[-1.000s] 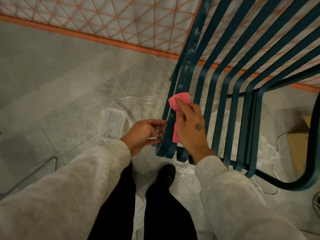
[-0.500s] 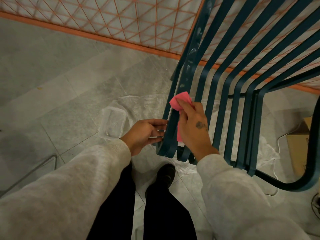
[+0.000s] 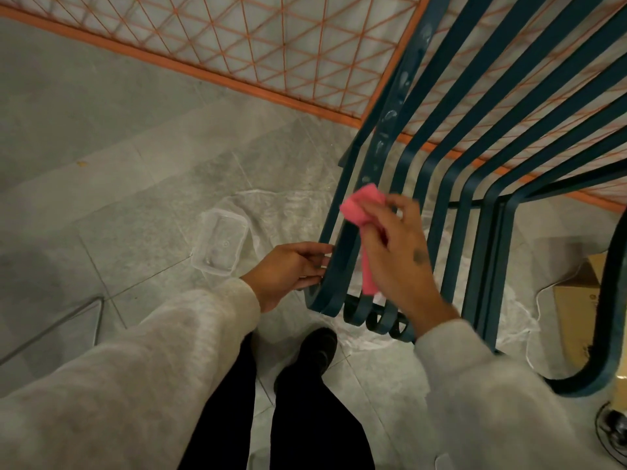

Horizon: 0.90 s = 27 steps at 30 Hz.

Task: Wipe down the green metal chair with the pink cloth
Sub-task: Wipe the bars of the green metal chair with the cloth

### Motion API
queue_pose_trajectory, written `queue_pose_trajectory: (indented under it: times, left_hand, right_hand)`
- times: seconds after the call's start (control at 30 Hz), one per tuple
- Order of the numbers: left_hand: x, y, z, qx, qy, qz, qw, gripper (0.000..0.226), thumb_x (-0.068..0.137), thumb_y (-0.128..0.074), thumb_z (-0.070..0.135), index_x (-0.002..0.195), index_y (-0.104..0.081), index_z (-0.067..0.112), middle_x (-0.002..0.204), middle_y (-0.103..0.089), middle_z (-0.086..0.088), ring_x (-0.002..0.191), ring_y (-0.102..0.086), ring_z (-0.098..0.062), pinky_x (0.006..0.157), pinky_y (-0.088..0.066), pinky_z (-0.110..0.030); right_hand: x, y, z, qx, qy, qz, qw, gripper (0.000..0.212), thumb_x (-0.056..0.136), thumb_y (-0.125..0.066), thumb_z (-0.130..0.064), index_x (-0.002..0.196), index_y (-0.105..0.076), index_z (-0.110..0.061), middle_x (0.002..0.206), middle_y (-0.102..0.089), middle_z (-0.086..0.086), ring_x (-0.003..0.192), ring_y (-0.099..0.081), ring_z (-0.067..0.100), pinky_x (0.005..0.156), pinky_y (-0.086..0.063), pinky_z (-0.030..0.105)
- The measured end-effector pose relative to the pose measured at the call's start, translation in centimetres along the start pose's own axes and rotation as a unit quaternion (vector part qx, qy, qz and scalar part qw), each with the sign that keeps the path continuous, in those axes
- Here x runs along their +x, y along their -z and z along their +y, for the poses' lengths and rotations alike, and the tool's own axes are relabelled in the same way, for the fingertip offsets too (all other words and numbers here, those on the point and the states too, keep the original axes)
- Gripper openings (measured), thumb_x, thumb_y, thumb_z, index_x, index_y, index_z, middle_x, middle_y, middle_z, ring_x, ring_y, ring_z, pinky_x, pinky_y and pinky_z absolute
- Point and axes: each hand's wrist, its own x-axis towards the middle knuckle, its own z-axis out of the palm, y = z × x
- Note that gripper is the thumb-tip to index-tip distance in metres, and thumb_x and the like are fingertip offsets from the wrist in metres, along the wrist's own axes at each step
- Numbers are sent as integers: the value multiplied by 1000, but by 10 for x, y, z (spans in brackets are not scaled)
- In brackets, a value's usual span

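Note:
The green metal chair [image 3: 475, 137] fills the right half of the view, its long slats running from the upper right down to curled ends near my feet. Wet streaks show on the leftmost wide slat. My right hand [image 3: 400, 259] holds the folded pink cloth [image 3: 363, 205] against that slat, fingers partly spread and blurred. My left hand [image 3: 288, 269] grips the outer edge of the leftmost slat near its lower end.
A clear plastic container [image 3: 220, 242] lies on the grey tiled floor left of the chair, beside a clear plastic sheet [image 3: 288, 205]. An orange wire grid panel [image 3: 237, 39] stands behind. A cardboard box [image 3: 576, 313] sits at the right, my shoe [image 3: 319, 347] below the slats.
My right hand has slid the pink cloth slightly up the slat and its fingers have loosened and spread. The left hand stays on the slat's edge.

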Motion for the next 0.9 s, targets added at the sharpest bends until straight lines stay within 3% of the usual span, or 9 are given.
queue_pose_trajectory:
  times: [0.1,0.17,0.27,0.4,0.53,0.63,0.73,0.9]
  left_hand:
    - [-2,-1,-3,14,-3,-2,1000,43,95,-41,-2,128,-60,18,123,-68,-9,113,-65,-22,104,-47,-40]
    - [-3,0,-6,12,-2,1,1000,41,94,-42,0,127,-61,16,120,-69,-9,111,-66,-22,104,-47,-41]
    - [-3,2,-10,3,1,4,1000,39,93,-44,-2,122,-64,14,119,-69,-9,112,-65,-23,104,-47,-41]
    - [-6,5,-14,6,9,11,1000,34,93,-45,-5,103,-68,18,113,-70,-6,112,-64,-21,102,-48,-35]
    - [-9,13,-22,23,19,-14,999,40,90,-46,-10,116,-66,12,115,-69,-4,104,-65,-11,91,-51,-24]
    - [-10,16,-23,32,9,-26,999,44,89,-45,-11,123,-63,10,122,-67,-7,114,-63,-15,92,-50,-24]
    - [-11,15,-21,32,13,-29,999,45,89,-44,-11,122,-64,11,122,-68,-6,115,-63,-16,92,-50,-25]
    - [-13,18,-20,58,11,-23,998,45,88,-46,-9,118,-68,16,114,-72,0,108,-66,-11,88,-51,-24]
  right_hand:
    - [33,1,-9,-177,128,-50,975,33,95,-52,-14,127,-60,-21,133,-43,9,113,-50,27,95,-49,37]
    - [42,-5,-15,-294,148,-107,938,33,94,-50,-12,126,-59,-16,131,-45,10,114,-49,34,91,-50,48]
    - [29,-16,-24,-407,142,-145,891,34,92,-47,-16,124,-56,-15,131,-43,10,115,-46,34,89,-47,48]
    - [-5,-28,-30,-398,162,-173,886,31,86,-53,-18,116,-62,-18,124,-50,6,110,-49,32,84,-48,46]
    - [6,-24,-18,-383,181,-163,891,32,89,-55,-18,121,-61,-17,121,-55,5,106,-52,30,82,-48,44]
    - [31,-19,-8,-374,160,-102,908,36,90,-56,-11,124,-61,-20,125,-55,6,105,-52,33,83,-46,44]
    - [23,-24,-5,-357,155,-74,918,40,83,-61,-4,119,-65,-20,122,-57,9,100,-54,35,79,-49,45]
    - [-32,-36,2,-257,190,-94,943,45,80,-60,-6,122,-64,-23,125,-57,6,97,-55,31,81,-53,45]
